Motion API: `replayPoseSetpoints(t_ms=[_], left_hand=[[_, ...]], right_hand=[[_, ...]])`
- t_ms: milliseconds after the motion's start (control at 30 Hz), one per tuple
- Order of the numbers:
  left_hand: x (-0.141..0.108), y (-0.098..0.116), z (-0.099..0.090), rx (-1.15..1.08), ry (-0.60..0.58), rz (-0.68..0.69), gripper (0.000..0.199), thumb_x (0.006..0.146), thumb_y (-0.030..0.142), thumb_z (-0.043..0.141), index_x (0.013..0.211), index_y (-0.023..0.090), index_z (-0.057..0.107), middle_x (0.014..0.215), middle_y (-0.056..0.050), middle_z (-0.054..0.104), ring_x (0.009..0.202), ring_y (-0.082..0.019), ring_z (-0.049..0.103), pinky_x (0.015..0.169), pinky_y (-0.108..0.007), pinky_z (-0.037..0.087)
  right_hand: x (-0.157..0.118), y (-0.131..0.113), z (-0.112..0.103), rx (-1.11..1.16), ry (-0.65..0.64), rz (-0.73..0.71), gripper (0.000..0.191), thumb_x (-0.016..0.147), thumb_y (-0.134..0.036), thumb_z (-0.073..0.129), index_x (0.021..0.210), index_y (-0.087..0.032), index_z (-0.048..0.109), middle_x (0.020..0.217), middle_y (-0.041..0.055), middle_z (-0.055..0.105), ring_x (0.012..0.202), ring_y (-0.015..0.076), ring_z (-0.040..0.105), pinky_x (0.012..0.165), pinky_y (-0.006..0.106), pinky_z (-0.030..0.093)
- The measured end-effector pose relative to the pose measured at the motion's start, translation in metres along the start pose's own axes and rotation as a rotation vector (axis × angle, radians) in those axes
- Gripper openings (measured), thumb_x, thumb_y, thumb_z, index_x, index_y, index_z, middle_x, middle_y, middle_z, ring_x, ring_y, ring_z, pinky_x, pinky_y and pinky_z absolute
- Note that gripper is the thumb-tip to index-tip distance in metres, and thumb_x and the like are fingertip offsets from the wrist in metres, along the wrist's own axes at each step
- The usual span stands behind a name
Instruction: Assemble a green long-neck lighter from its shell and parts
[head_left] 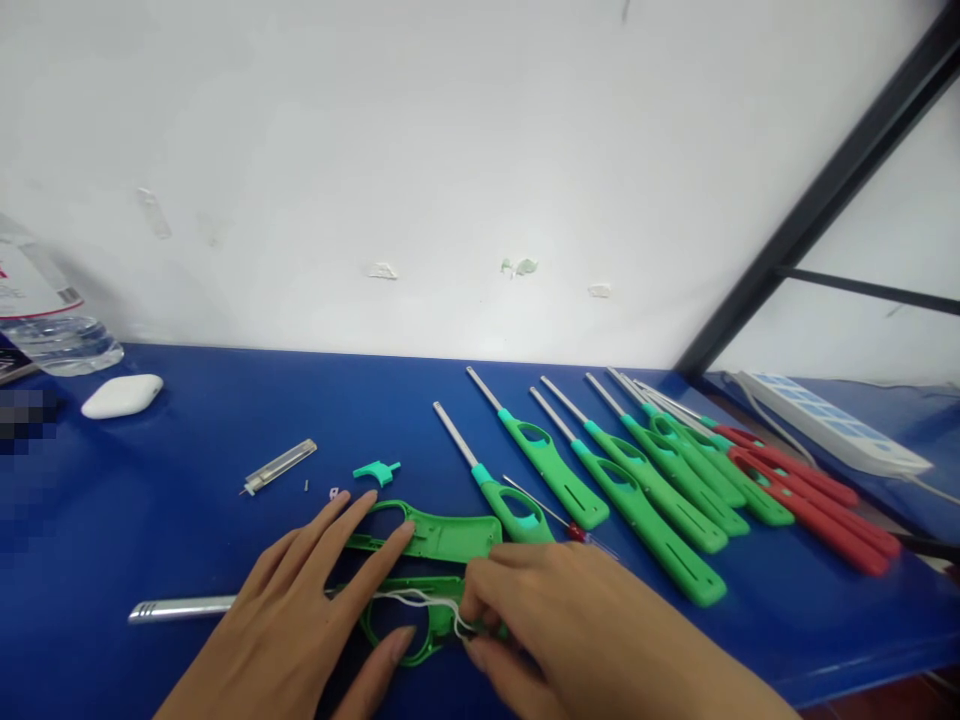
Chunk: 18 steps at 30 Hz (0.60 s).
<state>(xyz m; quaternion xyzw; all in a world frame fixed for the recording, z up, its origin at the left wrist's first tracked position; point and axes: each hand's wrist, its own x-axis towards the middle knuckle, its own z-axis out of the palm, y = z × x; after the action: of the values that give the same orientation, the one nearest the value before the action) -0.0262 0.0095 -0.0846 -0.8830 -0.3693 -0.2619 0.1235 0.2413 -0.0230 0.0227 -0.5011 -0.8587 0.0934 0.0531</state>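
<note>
Fingers splayed, the left hand (pixel 296 610) spans two green shells (pixel 454 538) on the table (pixel 195 470), seemingly steadying them while the right hand (pixel 570 630) pinches white wire (pixel 414 598) at the nearer shell (pixel 439 625).

right hand (pixel 551 605) covers the handle end of the near green casing half (pixel 441 620); we cannot see what it closes on, and the white wire (pixel 437 601) is lost from sight there. left hand (pixel 300 595) hides where the metal tube (pixel 184 608) meets that casing. leftmost whole green lighter (pixel 495 499): butt behind right hand. two specks (pixel 334 493) beyond left hand, too small for us to name. bottle (pixel 60 335) cut by left edge; dark thing (pixel 26 412) near it pixelated. cable (pixel 934 488) runs out at right.
</note>
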Motion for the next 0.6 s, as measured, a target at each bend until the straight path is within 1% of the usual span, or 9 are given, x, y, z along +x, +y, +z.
replayPoseSetpoints(t_ms=[167,233,433,533,600], left_hand=[[-0.002,-0.001,0.000,0.015,-0.017,0.004,0.070,0.114,0.057,0.052,0.180,0.042,0.035,0.181,-0.004,0.050,0.156,-0.040,0.060,0.110,-0.060,0.069],[-0.001,-0.001,0.000,0.025,-0.019,0.017,0.070,0.115,0.056,0.051,0.181,0.040,0.034,0.181,-0.005,0.050,0.157,-0.039,0.059,0.110,-0.060,0.069],[-0.001,-0.002,0.001,0.030,-0.001,0.017,0.069,0.115,0.056,0.049,0.181,0.042,0.034,0.179,-0.004,0.052,0.154,-0.039,0.062,0.110,-0.059,0.069],[-0.001,-0.001,0.002,0.020,-0.012,0.003,0.069,0.114,0.059,0.051,0.179,0.043,0.036,0.180,-0.003,0.052,0.156,-0.038,0.060,0.112,-0.058,0.068],[0.000,0.000,0.002,0.018,-0.011,-0.004,0.068,0.114,0.058,0.052,0.179,0.042,0.038,0.181,-0.003,0.050,0.158,-0.037,0.058,0.113,-0.057,0.067]], right_hand=[[0.012,-0.012,-0.007,-0.076,-0.068,0.028,0.010,0.088,-0.013,0.078,0.083,-0.020,0.073,0.081,0.0031,0.085,0.064,0.0244,0.082,0.048,0.034,0.032],[0.014,-0.014,-0.006,-0.085,-0.057,0.030,0.011,0.087,-0.011,0.076,0.081,-0.020,0.072,0.078,0.0028,0.084,0.061,0.0237,0.080,0.048,0.033,0.032],[0.010,-0.008,0.004,-0.073,0.077,-0.022,0.014,0.085,-0.012,0.074,0.078,-0.022,0.066,0.074,-0.0013,0.081,0.055,0.0196,0.076,0.047,0.032,0.034],[0.006,-0.005,0.013,-0.084,0.156,-0.044,0.014,0.083,-0.011,0.071,0.079,-0.023,0.065,0.072,-0.0012,0.079,0.052,0.0192,0.074,0.046,0.033,0.034],[0.003,-0.004,0.023,-0.094,0.223,-0.051,0.012,0.085,-0.011,0.068,0.082,-0.023,0.066,0.074,0.0001,0.079,0.053,0.0202,0.075,0.046,0.034,0.034]])
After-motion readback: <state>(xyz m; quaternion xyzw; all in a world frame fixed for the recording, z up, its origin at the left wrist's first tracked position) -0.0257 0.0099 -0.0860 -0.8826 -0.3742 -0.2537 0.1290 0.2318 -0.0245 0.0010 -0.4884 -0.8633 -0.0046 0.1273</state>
